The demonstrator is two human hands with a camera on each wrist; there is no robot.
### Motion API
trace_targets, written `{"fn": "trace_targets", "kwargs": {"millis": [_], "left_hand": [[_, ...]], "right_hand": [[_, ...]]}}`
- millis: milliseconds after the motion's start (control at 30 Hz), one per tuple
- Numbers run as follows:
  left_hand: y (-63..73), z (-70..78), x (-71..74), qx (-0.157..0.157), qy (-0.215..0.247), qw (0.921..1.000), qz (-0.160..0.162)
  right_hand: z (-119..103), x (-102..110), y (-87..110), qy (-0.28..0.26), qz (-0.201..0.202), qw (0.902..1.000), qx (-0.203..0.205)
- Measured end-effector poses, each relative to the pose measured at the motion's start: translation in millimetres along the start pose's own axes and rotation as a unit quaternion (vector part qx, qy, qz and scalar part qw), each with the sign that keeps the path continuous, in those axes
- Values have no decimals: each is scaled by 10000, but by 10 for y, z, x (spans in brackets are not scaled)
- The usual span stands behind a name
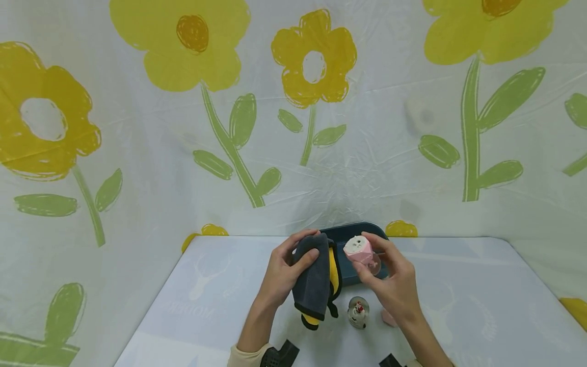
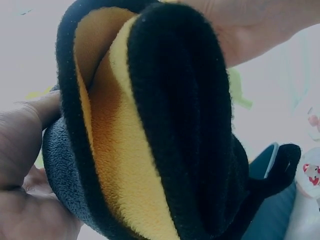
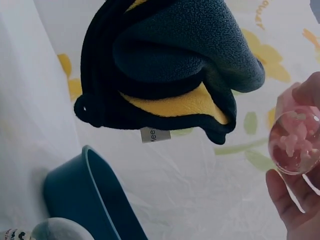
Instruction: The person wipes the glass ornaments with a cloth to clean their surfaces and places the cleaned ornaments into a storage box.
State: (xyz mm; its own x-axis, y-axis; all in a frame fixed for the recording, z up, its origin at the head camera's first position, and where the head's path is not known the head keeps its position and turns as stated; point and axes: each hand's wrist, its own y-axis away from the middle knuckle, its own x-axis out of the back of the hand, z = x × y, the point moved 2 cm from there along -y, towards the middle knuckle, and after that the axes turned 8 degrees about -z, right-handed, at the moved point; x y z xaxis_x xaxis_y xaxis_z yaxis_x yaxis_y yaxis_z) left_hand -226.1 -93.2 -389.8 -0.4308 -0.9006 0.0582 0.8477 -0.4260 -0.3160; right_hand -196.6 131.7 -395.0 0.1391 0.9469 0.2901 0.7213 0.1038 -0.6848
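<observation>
A folded cleaning cloth (image 1: 314,278), dark blue-grey on one face, yellow on the other and edged in black, hangs in my left hand (image 1: 286,267). The thumb lies across its front, and the folds gape open in the left wrist view, showing the yellow side (image 2: 127,165). My right hand (image 1: 396,275) pinches a small snow globe by its faceted pink base (image 1: 358,249). Its base is tipped up toward the head camera; in the right wrist view the clear ball (image 3: 295,142) shows pink figures inside. Cloth and globe are apart.
Behind the hands stands a dark blue tub (image 1: 350,278). On the white table (image 1: 192,316) in front of it is a second snow globe (image 1: 358,312) with a red-and-white figure. A pink object (image 1: 388,317), partly hidden by my right wrist, lies beside it. A flowered curtain (image 1: 367,168) hangs behind.
</observation>
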Motion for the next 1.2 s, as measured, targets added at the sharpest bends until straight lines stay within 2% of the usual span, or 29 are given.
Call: {"fn": "trace_targets", "kwargs": {"millis": [133, 400, 567, 767, 867, 1067, 1200], "left_hand": [[-2, 1, -6, 13, 23, 10000, 3], [-1, -5, 1, 44, -1, 10000, 12], [-4, -9, 3, 33, -5, 10000, -3], [-5, -6, 2, 22, -39, 10000, 0], [-6, -6, 2, 22, -41, 10000, -3], [-5, -4, 1, 26, -30, 10000, -1], [-5, -3, -2, 48, -30, 10000, 7]], "right_hand": [[-1, -6, -2, -222, -52, 9997, 111], [-19, -4, 12, -266, -146, 9995, -35], [-4, -7, 5, -555, -76, 9984, -105], [20, -6, -10, -836, -11, 9964, 171], [25, 8, -19, -734, -4, 9973, 7], [13, 30, -33, -145, -8, 9982, -586], [21, 39, -32, -128, 52, 9965, -830]]}}
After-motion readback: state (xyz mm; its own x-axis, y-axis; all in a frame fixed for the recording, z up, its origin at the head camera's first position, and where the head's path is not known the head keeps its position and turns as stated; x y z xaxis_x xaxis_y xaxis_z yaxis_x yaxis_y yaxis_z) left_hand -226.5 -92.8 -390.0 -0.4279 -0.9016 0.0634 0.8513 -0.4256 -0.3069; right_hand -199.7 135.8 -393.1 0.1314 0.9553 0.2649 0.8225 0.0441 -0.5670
